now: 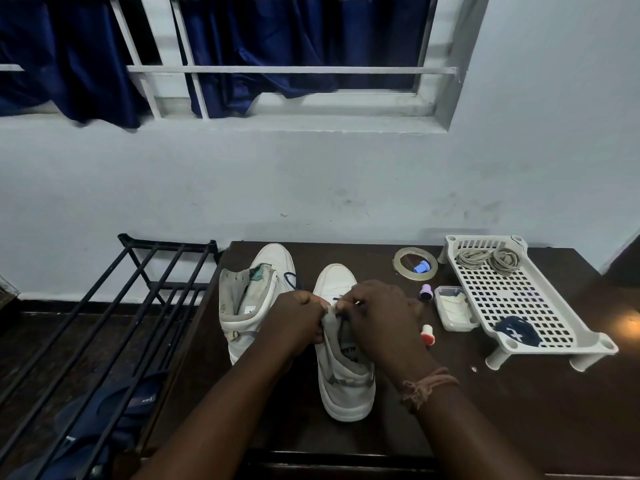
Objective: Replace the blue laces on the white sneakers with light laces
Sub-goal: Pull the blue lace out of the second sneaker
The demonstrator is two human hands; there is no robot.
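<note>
On the dark table under a barred window, left sneaker kept some blue lace, left hand gripped the right sneaker's tongue, right hand pinched its lace, light laces waiting in the white tray; roughly halfway through unlacing.

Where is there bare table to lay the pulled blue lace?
Bare table lies near-right, bordered by the right sneaker and the white tray. Crowded: between that sneaker and tray sit a tape roll, a small tub and bottles.
</note>
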